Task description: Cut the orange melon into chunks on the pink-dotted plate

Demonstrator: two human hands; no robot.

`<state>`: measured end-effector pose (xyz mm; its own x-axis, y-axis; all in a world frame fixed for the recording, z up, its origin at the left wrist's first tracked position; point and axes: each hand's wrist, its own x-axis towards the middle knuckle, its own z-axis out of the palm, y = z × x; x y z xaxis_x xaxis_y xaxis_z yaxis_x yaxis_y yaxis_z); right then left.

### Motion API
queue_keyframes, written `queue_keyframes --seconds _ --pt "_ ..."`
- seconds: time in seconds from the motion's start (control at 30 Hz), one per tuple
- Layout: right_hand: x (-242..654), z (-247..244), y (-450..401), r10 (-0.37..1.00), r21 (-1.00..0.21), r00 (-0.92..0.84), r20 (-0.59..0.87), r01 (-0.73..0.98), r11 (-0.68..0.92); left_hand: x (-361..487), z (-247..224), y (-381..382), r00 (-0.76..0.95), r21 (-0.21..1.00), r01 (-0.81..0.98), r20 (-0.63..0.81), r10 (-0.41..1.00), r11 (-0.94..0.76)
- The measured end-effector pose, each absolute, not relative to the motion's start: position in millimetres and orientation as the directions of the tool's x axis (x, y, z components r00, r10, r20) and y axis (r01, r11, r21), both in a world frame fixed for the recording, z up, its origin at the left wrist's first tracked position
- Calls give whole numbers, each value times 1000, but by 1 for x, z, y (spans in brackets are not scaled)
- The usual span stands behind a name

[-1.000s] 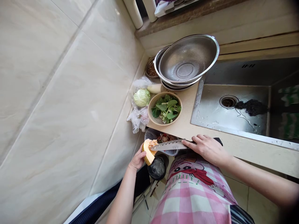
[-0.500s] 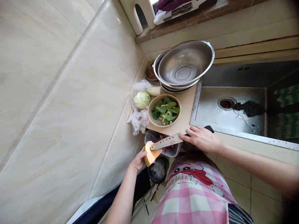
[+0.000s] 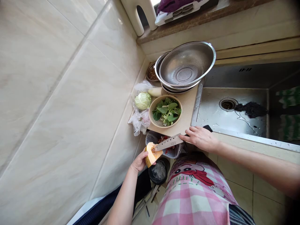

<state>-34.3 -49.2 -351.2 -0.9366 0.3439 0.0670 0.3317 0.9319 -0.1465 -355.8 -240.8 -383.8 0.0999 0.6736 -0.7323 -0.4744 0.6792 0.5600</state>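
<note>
A cut piece of pumpkin (image 3: pixel 152 155), orange flesh facing up and mottled rind outside, sits in my left hand (image 3: pixel 140 160), whose fingers wrap its left side. My right hand (image 3: pixel 201 137) grips the black handle of a kitchen knife (image 3: pixel 169 142), with the index finger along the blade's heel. The blade points left, a row of holes along it, and its tip is in the hollow of the pumpkin among the seeds and pulp. Below the blade, partly hidden by it, a bag-lined bin (image 3: pixel 174 152) holds reddish scraps.
On the counter a beige basket (image 3: pixel 153 122) holds leafy greens (image 3: pixel 167 111). Beside it are a cabbage (image 3: pixel 142 100), plastic bags (image 3: pixel 138 122) and a white radish (image 3: pixel 155 91). Steel colanders (image 3: pixel 187 64) are stacked behind. A sink (image 3: pixel 208 100) lies right; a black lined bin (image 3: pixel 158 173) stands below.
The knife tip has shifted slightly right inside the pumpkin's hollow, and my right hand moved a little with it. My left hand keeps its hold.
</note>
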Motion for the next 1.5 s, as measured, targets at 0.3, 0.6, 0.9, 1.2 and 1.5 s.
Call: queue_keyframes --seconds 0.3,0.6,0.9,1.2,1.5 --pt "-31 -355 -39 346 -170 -937 48 334 927 -355 -382 -240 90 564 -483 -729 679 670" --pt "-36 -357 -33 338 -182 -940 50 325 928 -358 -384 -242 111 576 -494 -700 705 651" --pt "-28 -355 -37 421 -303 -907 -15 405 862 -354 -376 -241 26 621 -461 -704 709 633" --pt "-25 -392 -121 391 -864 -803 -450 503 38 -327 -392 -254 -331 787 -398 -603 726 472" --pt "-38 -418 -158 305 -812 -753 -583 528 -248 -307 -409 -258 -483 818 -425 -567 668 388"
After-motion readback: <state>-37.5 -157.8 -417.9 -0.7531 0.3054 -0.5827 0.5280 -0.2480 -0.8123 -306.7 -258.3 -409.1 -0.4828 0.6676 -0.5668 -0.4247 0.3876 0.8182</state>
